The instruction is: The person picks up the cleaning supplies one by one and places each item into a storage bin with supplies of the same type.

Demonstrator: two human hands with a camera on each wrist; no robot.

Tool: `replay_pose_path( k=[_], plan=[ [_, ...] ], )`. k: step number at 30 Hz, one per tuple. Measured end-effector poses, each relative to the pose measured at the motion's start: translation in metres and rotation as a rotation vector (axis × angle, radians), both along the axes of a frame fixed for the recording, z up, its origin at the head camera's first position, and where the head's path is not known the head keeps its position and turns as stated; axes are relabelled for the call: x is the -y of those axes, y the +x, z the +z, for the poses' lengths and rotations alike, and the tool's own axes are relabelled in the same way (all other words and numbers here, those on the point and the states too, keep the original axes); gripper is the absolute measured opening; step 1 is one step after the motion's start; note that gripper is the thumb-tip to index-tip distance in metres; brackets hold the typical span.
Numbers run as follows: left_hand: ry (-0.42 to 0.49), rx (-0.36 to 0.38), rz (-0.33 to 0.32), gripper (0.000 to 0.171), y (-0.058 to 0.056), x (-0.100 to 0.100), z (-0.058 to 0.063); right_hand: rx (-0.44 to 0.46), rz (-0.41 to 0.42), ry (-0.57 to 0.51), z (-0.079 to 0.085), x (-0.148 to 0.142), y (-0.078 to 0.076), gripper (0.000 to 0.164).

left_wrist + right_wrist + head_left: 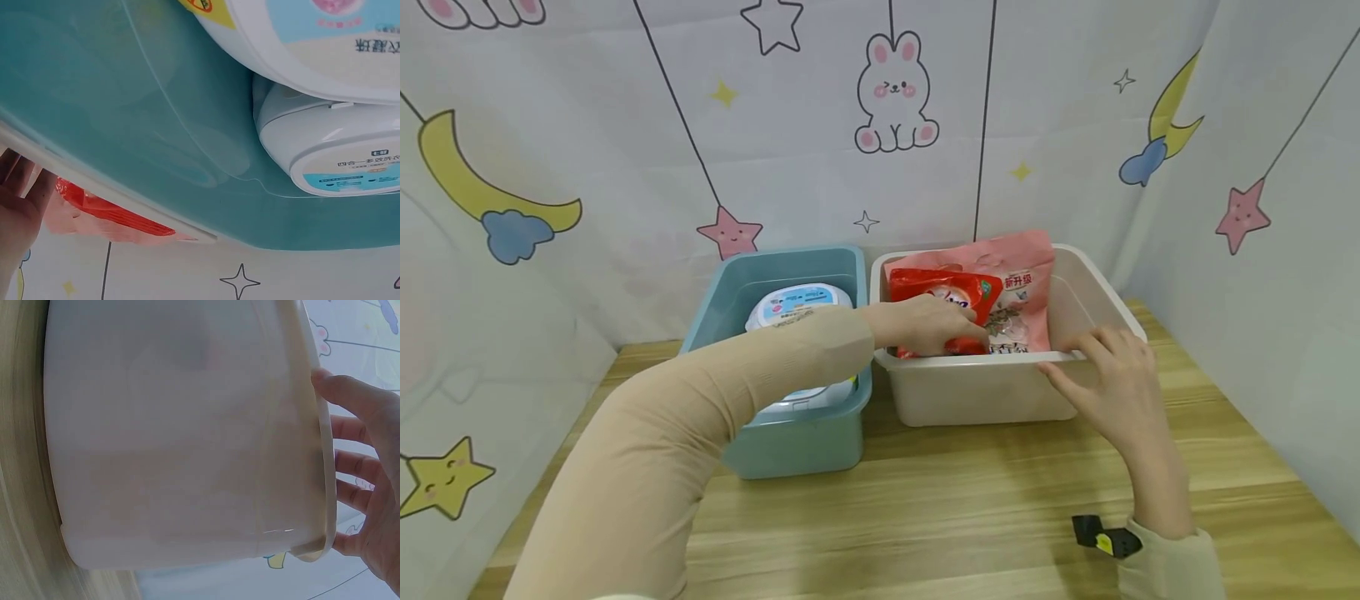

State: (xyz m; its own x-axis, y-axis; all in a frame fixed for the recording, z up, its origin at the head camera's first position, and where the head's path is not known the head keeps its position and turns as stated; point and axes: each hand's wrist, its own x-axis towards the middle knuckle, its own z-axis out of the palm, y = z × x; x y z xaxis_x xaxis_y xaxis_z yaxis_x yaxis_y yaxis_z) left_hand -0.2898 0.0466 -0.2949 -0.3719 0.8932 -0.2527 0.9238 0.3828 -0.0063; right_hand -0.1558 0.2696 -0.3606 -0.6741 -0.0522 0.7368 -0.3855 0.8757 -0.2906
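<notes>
My left hand [928, 323] reaches over the near rim of the white bin [985, 392], its fingers against the front of a red pouch [910, 283]. I cannot tell whether they pinch it, as the fingertips are partly hidden. Behind the red pouch a larger pink bag [1030, 258] leans on the bin's back wall and sticks up over it. At the bin's near right corner my right hand [1112, 375] grips the rim. In the right wrist view the thumb [350, 390] is on the rim and the other fingers reach over its far side.
A teal bin [797, 450] stands against the white bin's left side, under my left forearm. Inside it are white tubs [805, 300] with blue labels, more plainly seen in the left wrist view. Both bins stand on a wooden table [940, 517], with a patterned cloth [820, 150] behind.
</notes>
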Motion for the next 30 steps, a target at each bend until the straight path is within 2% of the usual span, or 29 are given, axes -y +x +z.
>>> replay_pose_path(
  k=[10,21,30],
  plan=[
    [-0.016,0.026,0.024,0.052,0.002,0.002,-0.002,0.000,0.001,-0.008,0.000,0.000,0.001,0.031],
    [-0.047,0.144,0.094,0.055,-0.001,0.008,-0.002,-0.007,0.004,-0.006,0.001,0.000,0.001,0.030],
    [-0.018,0.102,0.121,0.051,-0.004,0.014,-0.002,-0.007,0.005,0.000,0.000,0.000,0.000,0.030]
  ],
)
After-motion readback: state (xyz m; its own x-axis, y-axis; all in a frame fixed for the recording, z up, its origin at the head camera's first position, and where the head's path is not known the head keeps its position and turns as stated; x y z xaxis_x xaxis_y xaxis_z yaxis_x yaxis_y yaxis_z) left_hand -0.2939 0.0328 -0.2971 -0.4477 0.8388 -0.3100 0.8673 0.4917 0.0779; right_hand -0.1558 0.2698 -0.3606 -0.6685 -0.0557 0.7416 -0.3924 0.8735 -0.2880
